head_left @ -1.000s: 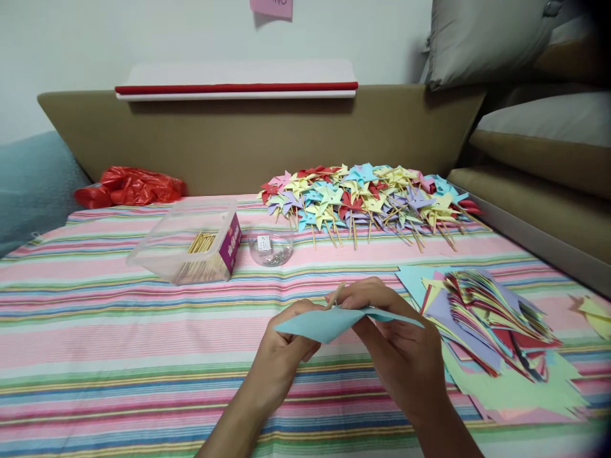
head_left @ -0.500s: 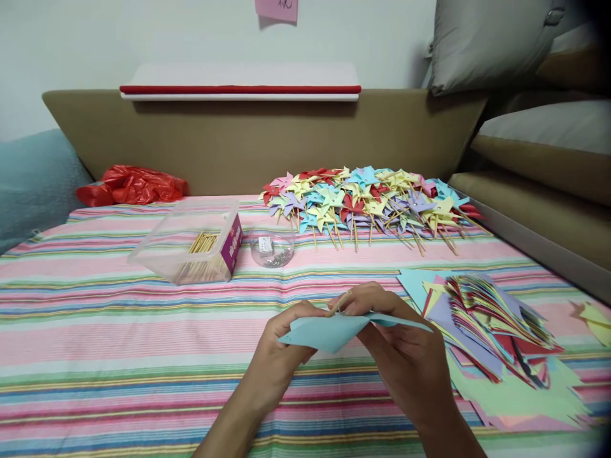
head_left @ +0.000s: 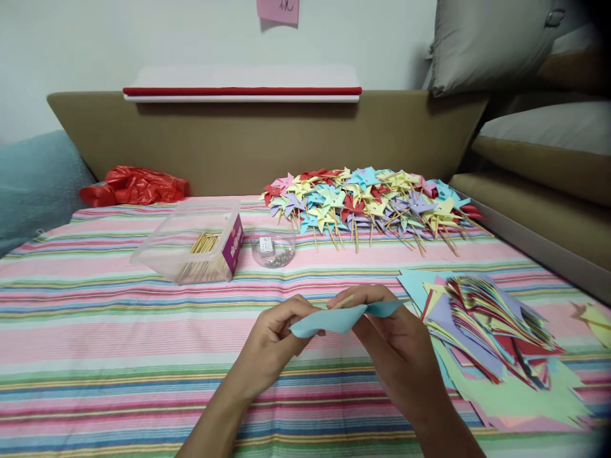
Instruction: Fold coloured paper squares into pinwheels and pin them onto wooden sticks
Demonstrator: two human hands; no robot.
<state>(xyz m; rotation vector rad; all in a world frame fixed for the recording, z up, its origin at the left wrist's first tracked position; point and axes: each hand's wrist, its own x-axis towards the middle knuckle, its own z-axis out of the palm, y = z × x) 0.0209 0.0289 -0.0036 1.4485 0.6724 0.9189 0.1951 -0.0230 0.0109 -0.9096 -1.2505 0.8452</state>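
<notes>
A light blue piece of paper [head_left: 331, 320], bent and seen nearly edge-on, spans the space between my hands above the cloth. My left hand [head_left: 274, 340] pinches its left end between thumb and fingers. On the right side, my right hand [head_left: 398, 356] grips the same paper, fingers curled over the top and thumb beneath. A short length of pale wooden stick [head_left: 344, 301] shows by my right fingertips, just above the paper; the rest of it is hidden. Whether the stick touches the paper, I cannot tell.
Finished paper pinwheels [head_left: 372, 200] on sticks are heaped at the back. A clear plastic box [head_left: 162, 254] of wooden sticks stands left, beside a round dish [head_left: 273, 249] of small metal pieces. Stacked coloured paper [head_left: 482, 324] with scissors [head_left: 527, 366] lies right. A red bag [head_left: 143, 186] sits back left.
The blue paper has tilted and now shows less of its face and a narrower outline. My left hand has shifted slightly left and up; both hands keep their hold.
</notes>
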